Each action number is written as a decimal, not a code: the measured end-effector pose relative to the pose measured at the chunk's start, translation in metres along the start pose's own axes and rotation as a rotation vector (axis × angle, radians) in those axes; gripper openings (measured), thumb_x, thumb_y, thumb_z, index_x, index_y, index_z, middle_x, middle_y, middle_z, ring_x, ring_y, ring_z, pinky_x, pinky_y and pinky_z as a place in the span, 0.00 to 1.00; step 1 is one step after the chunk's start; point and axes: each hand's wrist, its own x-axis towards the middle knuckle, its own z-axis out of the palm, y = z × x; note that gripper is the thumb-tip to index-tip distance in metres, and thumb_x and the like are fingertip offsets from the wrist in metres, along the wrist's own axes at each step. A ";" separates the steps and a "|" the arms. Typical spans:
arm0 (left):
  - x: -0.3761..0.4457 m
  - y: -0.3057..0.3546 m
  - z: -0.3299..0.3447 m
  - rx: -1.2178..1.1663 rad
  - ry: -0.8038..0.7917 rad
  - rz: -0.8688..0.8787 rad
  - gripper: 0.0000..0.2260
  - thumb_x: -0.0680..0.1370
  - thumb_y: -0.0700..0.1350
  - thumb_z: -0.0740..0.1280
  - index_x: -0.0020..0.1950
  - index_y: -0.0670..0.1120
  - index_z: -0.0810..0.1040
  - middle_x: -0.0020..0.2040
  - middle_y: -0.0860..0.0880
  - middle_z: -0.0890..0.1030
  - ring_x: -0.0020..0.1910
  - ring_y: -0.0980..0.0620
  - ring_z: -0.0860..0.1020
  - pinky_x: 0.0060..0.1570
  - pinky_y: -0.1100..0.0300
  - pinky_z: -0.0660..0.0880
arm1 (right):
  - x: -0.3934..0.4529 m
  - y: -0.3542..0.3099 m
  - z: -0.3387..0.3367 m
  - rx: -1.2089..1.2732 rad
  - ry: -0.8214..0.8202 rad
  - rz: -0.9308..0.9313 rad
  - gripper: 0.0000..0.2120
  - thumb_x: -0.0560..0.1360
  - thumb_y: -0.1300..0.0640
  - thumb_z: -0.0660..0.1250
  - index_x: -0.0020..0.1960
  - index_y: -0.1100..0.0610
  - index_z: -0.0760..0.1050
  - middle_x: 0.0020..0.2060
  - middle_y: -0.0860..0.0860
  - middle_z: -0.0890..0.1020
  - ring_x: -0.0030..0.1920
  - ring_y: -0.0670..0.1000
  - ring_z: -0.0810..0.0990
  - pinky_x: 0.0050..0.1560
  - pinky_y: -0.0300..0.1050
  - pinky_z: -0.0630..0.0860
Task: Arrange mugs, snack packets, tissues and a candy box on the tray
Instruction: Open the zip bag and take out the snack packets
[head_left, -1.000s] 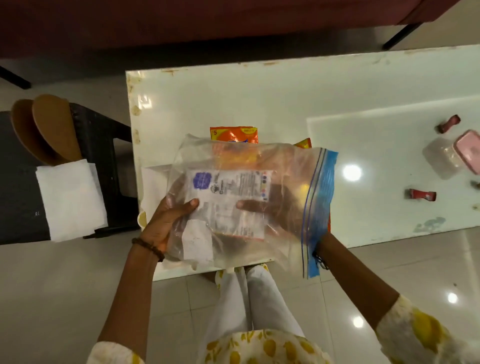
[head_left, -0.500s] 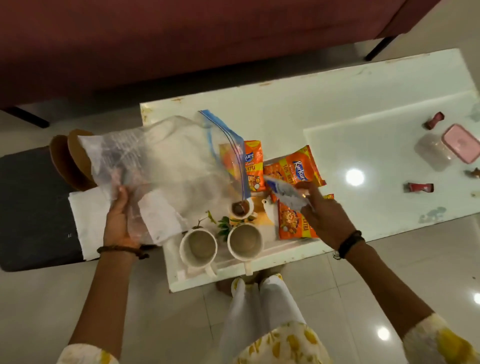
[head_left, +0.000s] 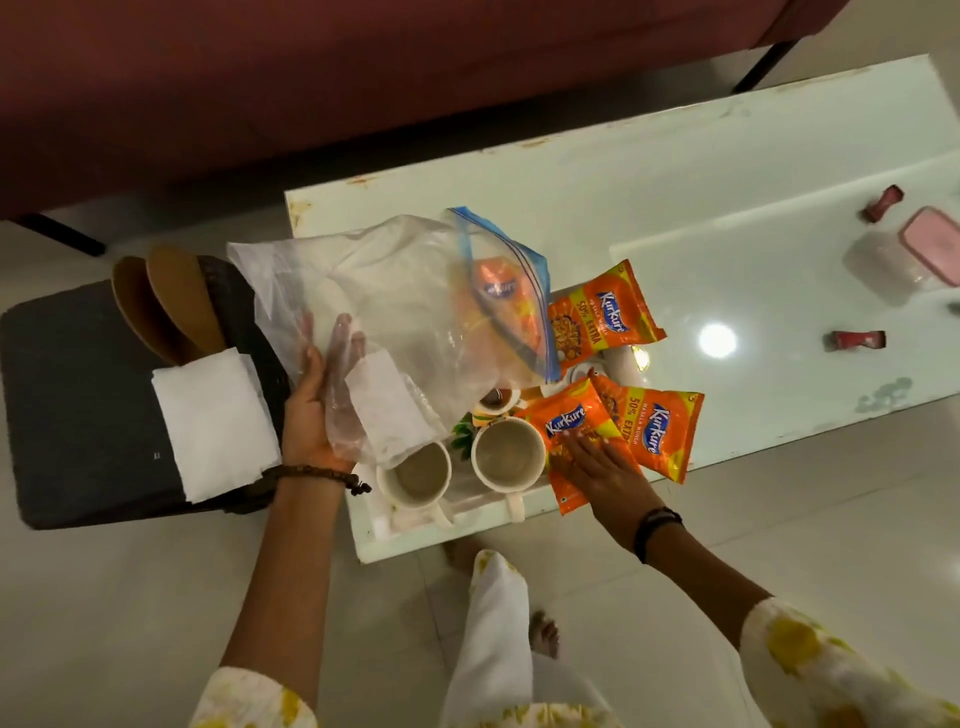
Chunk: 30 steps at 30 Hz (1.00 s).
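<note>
My left hand (head_left: 311, 410) grips a clear zip bag (head_left: 405, 312) with a blue seal, held up over the tray's left side. My right hand (head_left: 597, 467) lies flat on an orange snack packet (head_left: 566, 431) at the tray's right edge, fingers spread. Two more orange packets lie close by, one to the right (head_left: 654, 426) and one behind (head_left: 597, 312). Two cream mugs (head_left: 418, 475) (head_left: 506, 457) stand upright on the white tray (head_left: 410, 530). A small cup (head_left: 496, 400) shows behind them. White tissues (head_left: 213, 426) lie on the dark stool.
The tray sits at the left end of a pale glass table (head_left: 675, 208). A pink-lidded box (head_left: 932, 244) and two small red items (head_left: 854, 340) lie at the right. The dark stool (head_left: 78, 405) holds brown wooden pieces (head_left: 166, 306). A maroon sofa stands behind.
My left hand has kept the zip bag raised at the left. My right hand came out of the bag and went down flat onto an orange packet at the tray's right.
</note>
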 end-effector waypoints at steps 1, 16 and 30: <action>-0.003 -0.002 -0.001 -0.002 -0.002 0.007 0.19 0.82 0.47 0.47 0.74 0.55 0.57 0.72 0.52 0.66 0.69 0.52 0.67 0.73 0.51 0.58 | 0.002 0.001 0.003 0.034 -0.031 0.005 0.30 0.78 0.63 0.56 0.74 0.51 0.47 0.76 0.54 0.48 0.76 0.57 0.45 0.75 0.55 0.43; -0.073 -0.070 0.012 -0.136 -0.239 -0.126 0.18 0.75 0.42 0.57 0.64 0.53 0.74 0.56 0.47 0.83 0.49 0.52 0.83 0.49 0.55 0.81 | -0.019 -0.045 -0.103 2.402 0.270 0.295 0.21 0.68 0.52 0.68 0.60 0.56 0.72 0.44 0.54 0.82 0.40 0.49 0.83 0.35 0.42 0.80; -0.034 -0.035 -0.031 0.397 -0.064 -0.435 0.28 0.67 0.64 0.62 0.54 0.46 0.81 0.51 0.43 0.83 0.49 0.45 0.83 0.44 0.52 0.82 | -0.026 0.033 -0.104 2.224 0.123 0.133 0.26 0.74 0.73 0.52 0.68 0.56 0.66 0.41 0.54 0.75 0.32 0.48 0.73 0.28 0.35 0.75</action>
